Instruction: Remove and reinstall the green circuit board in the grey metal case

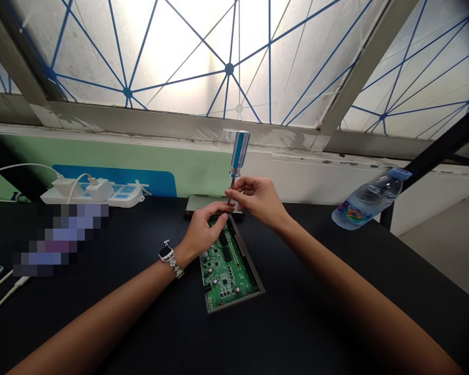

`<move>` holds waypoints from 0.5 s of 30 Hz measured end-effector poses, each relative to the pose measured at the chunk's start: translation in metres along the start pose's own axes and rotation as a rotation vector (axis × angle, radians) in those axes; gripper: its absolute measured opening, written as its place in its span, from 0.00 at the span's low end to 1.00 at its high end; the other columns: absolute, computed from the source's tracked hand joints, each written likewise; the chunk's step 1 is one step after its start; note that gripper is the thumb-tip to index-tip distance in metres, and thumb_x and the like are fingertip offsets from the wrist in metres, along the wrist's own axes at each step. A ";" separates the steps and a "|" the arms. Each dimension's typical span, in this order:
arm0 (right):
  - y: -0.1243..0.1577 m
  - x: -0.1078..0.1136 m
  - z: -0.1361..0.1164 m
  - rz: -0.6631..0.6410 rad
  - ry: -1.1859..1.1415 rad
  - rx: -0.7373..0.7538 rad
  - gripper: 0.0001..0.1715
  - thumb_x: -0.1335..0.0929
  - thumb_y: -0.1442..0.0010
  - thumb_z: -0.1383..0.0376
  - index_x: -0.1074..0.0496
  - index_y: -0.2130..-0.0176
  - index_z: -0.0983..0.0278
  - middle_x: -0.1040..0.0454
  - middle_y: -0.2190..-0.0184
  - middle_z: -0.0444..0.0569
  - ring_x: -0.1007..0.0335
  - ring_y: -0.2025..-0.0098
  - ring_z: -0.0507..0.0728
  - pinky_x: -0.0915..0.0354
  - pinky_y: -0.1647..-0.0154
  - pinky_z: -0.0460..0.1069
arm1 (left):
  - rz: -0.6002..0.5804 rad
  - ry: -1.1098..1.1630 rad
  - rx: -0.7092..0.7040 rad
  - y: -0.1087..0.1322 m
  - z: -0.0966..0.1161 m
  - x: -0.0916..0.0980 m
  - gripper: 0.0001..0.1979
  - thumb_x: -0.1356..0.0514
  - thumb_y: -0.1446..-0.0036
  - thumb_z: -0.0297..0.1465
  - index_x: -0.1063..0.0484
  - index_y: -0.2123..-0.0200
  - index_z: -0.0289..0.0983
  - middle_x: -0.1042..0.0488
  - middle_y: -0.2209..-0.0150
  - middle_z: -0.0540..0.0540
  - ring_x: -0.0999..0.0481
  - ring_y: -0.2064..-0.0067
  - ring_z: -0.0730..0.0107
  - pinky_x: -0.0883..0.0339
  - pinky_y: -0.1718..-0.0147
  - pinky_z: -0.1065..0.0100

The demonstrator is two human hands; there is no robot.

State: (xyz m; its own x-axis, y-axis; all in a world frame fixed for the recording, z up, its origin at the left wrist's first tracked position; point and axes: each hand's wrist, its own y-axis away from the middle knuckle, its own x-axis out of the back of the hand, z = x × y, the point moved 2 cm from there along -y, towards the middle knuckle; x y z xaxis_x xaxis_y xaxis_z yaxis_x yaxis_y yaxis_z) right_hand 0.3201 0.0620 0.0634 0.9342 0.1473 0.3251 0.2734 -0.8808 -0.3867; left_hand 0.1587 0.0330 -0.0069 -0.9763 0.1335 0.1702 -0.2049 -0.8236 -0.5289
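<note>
A green circuit board lies in an open grey metal case on the black table. My left hand rests on the board's far end, fingers curled and pressing down on it. My right hand pinches the metal shaft of a screwdriver with a blue and clear handle. The screwdriver stands upright, its tip down at the board's far edge next to my left fingertips. A watch sits on my left wrist.
A white power strip with plugged chargers and white cables lies at the back left. A plastic water bottle lies tilted at the table's right edge. A grey flat piece sits behind the board. A window spans above.
</note>
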 end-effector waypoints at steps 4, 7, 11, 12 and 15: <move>0.001 -0.002 0.001 0.071 0.078 0.016 0.19 0.22 0.46 0.53 0.27 0.72 0.63 0.23 0.75 0.46 0.27 0.78 0.54 0.30 0.76 0.49 | -0.004 -0.009 -0.006 0.000 0.000 0.000 0.11 0.40 0.34 0.31 0.19 0.54 0.36 0.18 0.49 0.38 0.21 0.44 0.52 0.28 0.43 0.56; 0.001 -0.003 0.001 0.067 0.111 0.015 0.17 0.23 0.45 0.54 0.27 0.70 0.63 0.22 0.72 0.48 0.24 0.75 0.55 0.29 0.73 0.50 | -0.006 -0.012 -0.007 0.000 0.001 0.000 0.11 0.41 0.34 0.31 0.19 0.54 0.35 0.18 0.49 0.38 0.20 0.45 0.52 0.28 0.43 0.56; 0.000 0.000 -0.004 -0.088 0.030 -0.053 0.17 0.24 0.42 0.59 0.23 0.55 0.65 0.19 0.58 0.53 0.20 0.70 0.55 0.25 0.67 0.51 | -0.007 -0.013 -0.010 0.000 0.001 0.000 0.11 0.41 0.34 0.31 0.19 0.54 0.35 0.18 0.49 0.38 0.20 0.46 0.53 0.28 0.44 0.57; 0.000 0.002 -0.006 -0.133 -0.009 -0.074 0.19 0.25 0.41 0.61 0.24 0.52 0.65 0.18 0.55 0.54 0.20 0.70 0.55 0.25 0.67 0.51 | -0.006 -0.014 -0.011 0.000 0.001 0.000 0.12 0.41 0.34 0.31 0.19 0.53 0.36 0.18 0.49 0.38 0.20 0.46 0.53 0.28 0.45 0.57; -0.001 0.007 -0.011 -0.230 -0.065 -0.107 0.18 0.28 0.39 0.63 0.24 0.49 0.66 0.18 0.53 0.55 0.19 0.69 0.54 0.26 0.70 0.49 | 0.003 -0.018 -0.015 0.000 0.000 0.000 0.12 0.41 0.34 0.31 0.19 0.53 0.36 0.18 0.50 0.38 0.20 0.47 0.54 0.27 0.46 0.58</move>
State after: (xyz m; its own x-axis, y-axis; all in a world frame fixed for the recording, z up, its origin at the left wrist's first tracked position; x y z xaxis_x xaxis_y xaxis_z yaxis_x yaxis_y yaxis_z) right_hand 0.3244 0.0586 0.0757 0.8639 0.3746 0.3365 0.4577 -0.8629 -0.2145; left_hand 0.1588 0.0332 -0.0073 -0.9754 0.1210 0.1841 -0.2034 -0.8156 -0.5417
